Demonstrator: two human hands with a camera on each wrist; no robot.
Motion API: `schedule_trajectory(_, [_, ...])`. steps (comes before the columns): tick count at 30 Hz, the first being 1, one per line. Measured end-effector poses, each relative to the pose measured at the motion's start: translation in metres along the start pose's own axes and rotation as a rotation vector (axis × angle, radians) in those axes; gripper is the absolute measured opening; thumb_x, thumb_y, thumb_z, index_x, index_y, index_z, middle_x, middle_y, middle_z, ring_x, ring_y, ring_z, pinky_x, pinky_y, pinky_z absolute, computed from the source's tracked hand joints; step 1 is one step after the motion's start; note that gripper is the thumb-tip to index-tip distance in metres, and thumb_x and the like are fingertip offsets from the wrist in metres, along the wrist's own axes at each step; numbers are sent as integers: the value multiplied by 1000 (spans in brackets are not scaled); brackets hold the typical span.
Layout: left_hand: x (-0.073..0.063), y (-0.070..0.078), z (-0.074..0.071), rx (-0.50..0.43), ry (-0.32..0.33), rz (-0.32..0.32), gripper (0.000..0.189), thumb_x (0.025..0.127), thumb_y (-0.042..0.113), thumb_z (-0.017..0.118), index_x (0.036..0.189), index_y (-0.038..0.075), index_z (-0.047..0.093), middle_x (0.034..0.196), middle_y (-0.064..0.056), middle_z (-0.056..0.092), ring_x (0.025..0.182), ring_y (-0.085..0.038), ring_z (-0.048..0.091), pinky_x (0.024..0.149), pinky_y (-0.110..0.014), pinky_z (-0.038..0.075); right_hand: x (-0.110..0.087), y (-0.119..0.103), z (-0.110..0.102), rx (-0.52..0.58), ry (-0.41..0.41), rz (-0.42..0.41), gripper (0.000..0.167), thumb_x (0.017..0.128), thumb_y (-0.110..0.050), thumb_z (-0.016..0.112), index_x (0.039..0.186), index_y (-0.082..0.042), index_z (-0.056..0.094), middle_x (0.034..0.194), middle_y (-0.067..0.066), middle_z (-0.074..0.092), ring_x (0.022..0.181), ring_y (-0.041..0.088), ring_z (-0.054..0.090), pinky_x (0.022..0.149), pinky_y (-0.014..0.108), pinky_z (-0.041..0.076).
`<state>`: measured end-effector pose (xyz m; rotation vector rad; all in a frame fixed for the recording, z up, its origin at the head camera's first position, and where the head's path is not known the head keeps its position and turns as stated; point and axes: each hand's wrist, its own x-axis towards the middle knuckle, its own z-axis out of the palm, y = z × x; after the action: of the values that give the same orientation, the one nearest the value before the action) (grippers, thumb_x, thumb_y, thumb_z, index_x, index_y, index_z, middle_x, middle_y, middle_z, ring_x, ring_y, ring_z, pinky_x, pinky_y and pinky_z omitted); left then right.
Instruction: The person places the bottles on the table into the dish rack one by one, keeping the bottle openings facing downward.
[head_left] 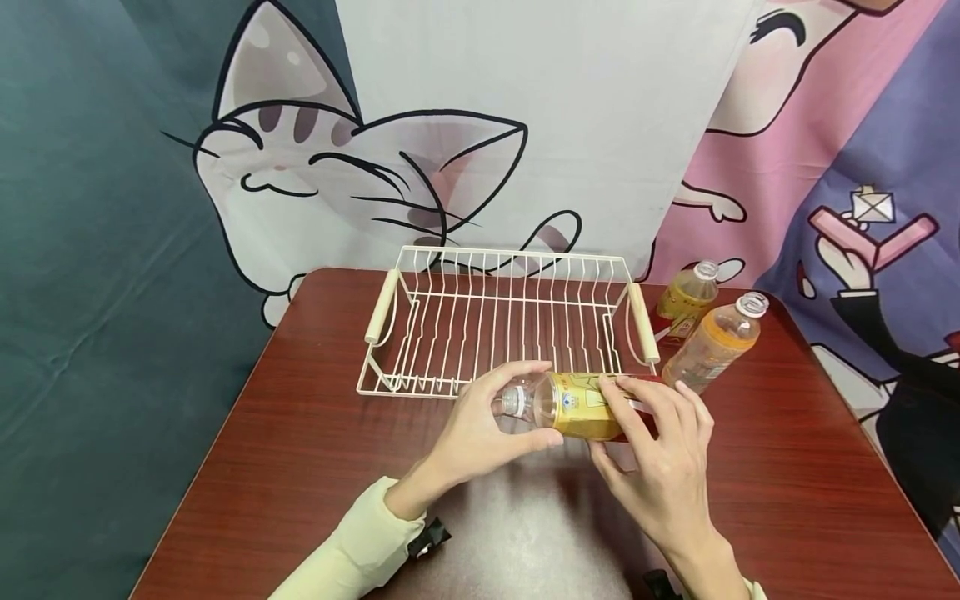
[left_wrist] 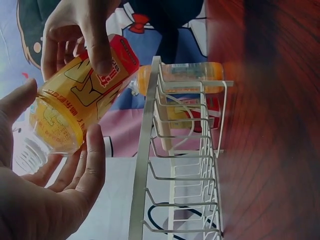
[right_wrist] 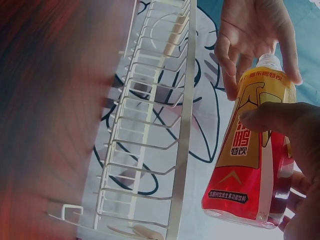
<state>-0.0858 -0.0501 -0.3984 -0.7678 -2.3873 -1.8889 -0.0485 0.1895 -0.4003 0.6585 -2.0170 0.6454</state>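
A plastic drink bottle [head_left: 588,406] with a yellow and red label lies sideways in the air between both hands, capless mouth to the left. My left hand [head_left: 480,425] curves around its neck end, thumb and fingers at the shoulder, as the left wrist view also shows. The right hand [head_left: 660,450] grips the labelled body, thumb on one side and fingers on the other. In the right wrist view the bottle [right_wrist: 250,150] shows its red lower part, with the right thumb across the label.
Behind the hands a cream wire rack [head_left: 510,298] with two pale handles stands on the dark red table [head_left: 300,467]. To its right are an orange-banded clear bottle [head_left: 712,346] and a yellow-labelled bottle [head_left: 686,300], both capless. A cartoon-printed cloth [head_left: 570,125] hangs behind the table.
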Motion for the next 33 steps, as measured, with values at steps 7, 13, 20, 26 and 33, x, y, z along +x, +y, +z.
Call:
schedule_trajectory(7, [-1, 0, 0, 9, 17, 9, 75, 81, 26, 98, 150, 20, 68, 144, 7, 72, 135, -15, 65, 116, -46, 49, 1, 0, 1, 4, 3, -12, 47, 96, -28, 70, 134, -1, 77, 126, 28, 71, 115, 52, 58, 130, 46, 18])
schedule_trajectory(13, [-2, 0, 0, -21, 34, 17, 72, 82, 24, 97, 149, 18, 69, 142, 4, 73, 129, -16, 67, 110, -41, 54, 2, 0, 2, 6, 2, -15, 47, 97, -30, 71, 135, -2, 77, 128, 28, 71, 116, 53, 59, 131, 46, 18])
schedule_trajectory(20, [-4, 0, 2, -216, 9, -11, 72, 86, 7, 92, 151, 3, 63, 138, -15, 70, 102, -18, 76, 85, -39, 67, 4, -4, 0, 9, -25, 16, 52, 106, -43, 68, 137, -3, 76, 133, 27, 71, 130, 50, 58, 130, 46, 18])
schedule_trajectory(26, [-6, -4, 0, -326, 33, -16, 70, 87, -2, 87, 151, -3, 60, 134, -23, 68, 104, -20, 77, 88, -42, 67, 13, -14, -1, 104, 120, 112, 75, 102, -59, 75, 138, 7, 70, 141, 33, 65, 151, 42, 50, 130, 49, 22])
schedule_trajectory(33, [-10, -7, 2, -460, 97, -40, 68, 88, 2, 85, 150, -8, 58, 135, -28, 68, 110, -21, 75, 95, -39, 65, 13, -14, 6, 499, 405, 425, 95, 87, -27, 98, 154, 17, 46, 156, 24, 55, 151, 34, 45, 127, 38, 32])
